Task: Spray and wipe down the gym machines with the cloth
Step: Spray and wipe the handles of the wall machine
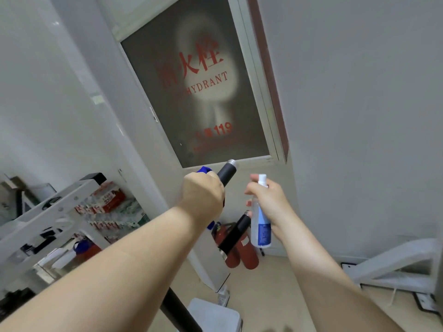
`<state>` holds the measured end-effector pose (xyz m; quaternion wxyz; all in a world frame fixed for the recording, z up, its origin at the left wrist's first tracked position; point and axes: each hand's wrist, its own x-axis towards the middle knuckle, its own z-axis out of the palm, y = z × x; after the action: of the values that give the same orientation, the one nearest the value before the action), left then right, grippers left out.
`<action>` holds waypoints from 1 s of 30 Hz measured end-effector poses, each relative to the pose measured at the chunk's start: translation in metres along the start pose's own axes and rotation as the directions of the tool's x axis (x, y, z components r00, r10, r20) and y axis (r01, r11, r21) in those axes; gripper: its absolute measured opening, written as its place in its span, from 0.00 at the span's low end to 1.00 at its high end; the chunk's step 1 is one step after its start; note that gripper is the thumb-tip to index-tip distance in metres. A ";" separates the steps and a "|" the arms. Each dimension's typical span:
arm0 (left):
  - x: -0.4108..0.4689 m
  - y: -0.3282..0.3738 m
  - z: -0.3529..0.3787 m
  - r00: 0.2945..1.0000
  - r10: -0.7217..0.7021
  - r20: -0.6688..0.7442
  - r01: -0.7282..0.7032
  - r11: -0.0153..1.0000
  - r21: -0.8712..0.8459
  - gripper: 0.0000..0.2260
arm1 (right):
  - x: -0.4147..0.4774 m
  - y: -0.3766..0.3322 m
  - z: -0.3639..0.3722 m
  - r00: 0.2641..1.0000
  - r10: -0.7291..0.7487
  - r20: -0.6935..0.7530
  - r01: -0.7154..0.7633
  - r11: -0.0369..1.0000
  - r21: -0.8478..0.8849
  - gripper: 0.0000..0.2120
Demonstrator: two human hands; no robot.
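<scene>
My left hand (203, 195) is curled round a black machine handle (227, 173) with a metal end cap, and a blue cloth (204, 169) is wrapped between palm and handle, peeking out above and below the fist. My right hand (268, 202) grips a clear spray bottle (260, 226) with a white nozzle and a blue label, held upright to the right of the handle. A second black handle (233, 232) hangs lower, just left of the bottle.
A fire hydrant cabinet door (203, 87) with red lettering stands straight ahead. Red fire extinguishers (247, 256) stand on the floor below it. A white machine frame (48, 212) is at the left, another white frame (395, 262) at the right.
</scene>
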<state>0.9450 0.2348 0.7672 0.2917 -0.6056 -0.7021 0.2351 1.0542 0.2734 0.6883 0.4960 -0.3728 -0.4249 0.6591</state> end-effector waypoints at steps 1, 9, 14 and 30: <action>-0.003 0.001 0.000 1.000 0.016 -0.020 -0.016 0.999 0.029 0.11 | 0.005 -0.006 0.003 0.999 -0.025 0.030 0.026 1.000 -0.018 0.17; 0.003 0.008 0.010 0.993 0.013 -0.121 -0.010 1.000 0.025 0.07 | 0.040 -0.019 0.017 0.977 -0.053 0.206 0.091 0.979 -0.183 0.13; 0.036 0.019 0.004 0.991 -0.099 -0.087 0.070 0.954 -0.293 0.13 | 0.043 -0.024 0.009 0.971 -0.065 0.231 0.122 0.962 -0.243 0.13; 0.033 0.019 -0.004 0.999 0.001 0.055 0.037 0.728 -0.684 0.21 | 0.032 0.001 0.002 0.979 0.059 0.196 -0.094 0.980 0.174 0.20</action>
<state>0.9578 0.2697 0.7615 0.0324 -0.6574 -0.7524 -0.0276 1.0451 0.3044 0.6858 0.4596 -0.2770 -0.3935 0.7465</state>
